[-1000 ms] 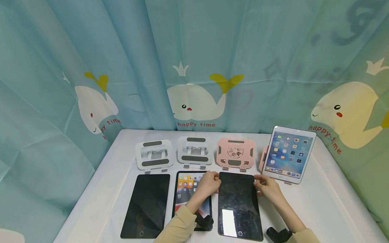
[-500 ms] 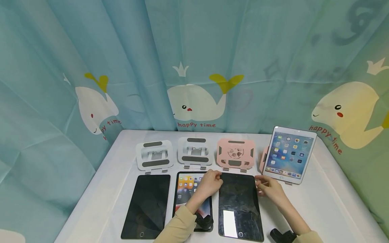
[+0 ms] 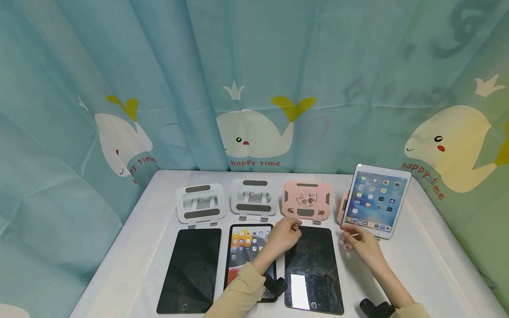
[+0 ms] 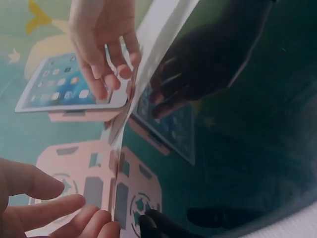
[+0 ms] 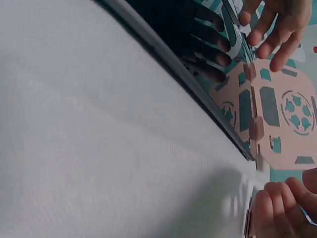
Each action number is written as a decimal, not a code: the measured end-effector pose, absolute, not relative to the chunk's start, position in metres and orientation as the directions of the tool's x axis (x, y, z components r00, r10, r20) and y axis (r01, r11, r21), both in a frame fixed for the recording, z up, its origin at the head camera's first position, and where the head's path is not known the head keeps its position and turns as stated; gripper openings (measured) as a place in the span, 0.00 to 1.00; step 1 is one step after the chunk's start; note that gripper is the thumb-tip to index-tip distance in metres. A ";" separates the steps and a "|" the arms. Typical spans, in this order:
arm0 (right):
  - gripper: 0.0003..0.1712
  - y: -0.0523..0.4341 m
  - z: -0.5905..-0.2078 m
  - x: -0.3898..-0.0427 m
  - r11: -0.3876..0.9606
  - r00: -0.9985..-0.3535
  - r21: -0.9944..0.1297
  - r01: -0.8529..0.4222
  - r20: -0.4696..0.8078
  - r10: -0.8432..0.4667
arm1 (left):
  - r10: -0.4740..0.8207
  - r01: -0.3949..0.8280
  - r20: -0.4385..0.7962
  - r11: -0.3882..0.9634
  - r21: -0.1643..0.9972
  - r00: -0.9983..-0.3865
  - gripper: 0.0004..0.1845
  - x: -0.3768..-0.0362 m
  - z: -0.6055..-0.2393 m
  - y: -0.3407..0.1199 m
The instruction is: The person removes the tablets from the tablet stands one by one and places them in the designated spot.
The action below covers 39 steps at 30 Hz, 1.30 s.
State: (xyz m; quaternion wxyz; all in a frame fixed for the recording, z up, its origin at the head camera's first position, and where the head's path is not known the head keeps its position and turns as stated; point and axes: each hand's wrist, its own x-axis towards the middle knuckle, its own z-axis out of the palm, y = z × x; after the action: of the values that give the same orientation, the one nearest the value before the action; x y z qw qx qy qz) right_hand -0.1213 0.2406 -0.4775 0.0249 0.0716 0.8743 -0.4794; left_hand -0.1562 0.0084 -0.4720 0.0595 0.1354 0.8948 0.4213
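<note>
Both my hands, left [image 3: 284, 233] and right [image 3: 361, 244], hover loose-fingered, gripping nothing, at the dark tablet's [image 3: 313, 269] far corners, so next I'd pinch its edges to lift it toward the pink stand [image 3: 306, 201].

Bright even light; glare patch on dark tablet [image 3: 313, 269]; wrist views blurred.

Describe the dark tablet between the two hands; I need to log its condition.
The dark tablet lies flat on the white table, screen up and off, third in the front row, before the pink stand. Its black glass is smudged and mirrors a bright patch; a round home button sits at the near edge. The left hand is at its far left corner; the right hand hovers apart.
</note>
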 end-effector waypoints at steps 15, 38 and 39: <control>0.16 0.261 -0.468 -0.123 0.580 -0.974 -0.809 0.094 0.045 0.221 | 0.288 0.253 0.098 0.567 0.784 -0.952 0.13 -0.169 -0.466 0.043; 0.16 0.303 -0.450 -0.132 0.598 -0.927 -0.796 0.092 0.150 0.343 | 0.230 0.184 0.100 0.381 0.906 -0.968 0.10 -0.195 -0.444 0.093; 0.16 0.306 -0.449 -0.133 0.598 -0.921 -0.797 0.085 0.166 0.352 | 0.225 0.186 0.105 0.377 0.907 -0.969 0.10 -0.196 -0.441 0.094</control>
State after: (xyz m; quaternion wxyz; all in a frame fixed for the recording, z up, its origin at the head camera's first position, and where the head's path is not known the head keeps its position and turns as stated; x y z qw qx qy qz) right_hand -0.1332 0.3056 -0.4487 -0.1548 0.1239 0.8803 -0.4311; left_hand -0.1962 0.0944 -0.4414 0.0180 0.1238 0.8295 0.5443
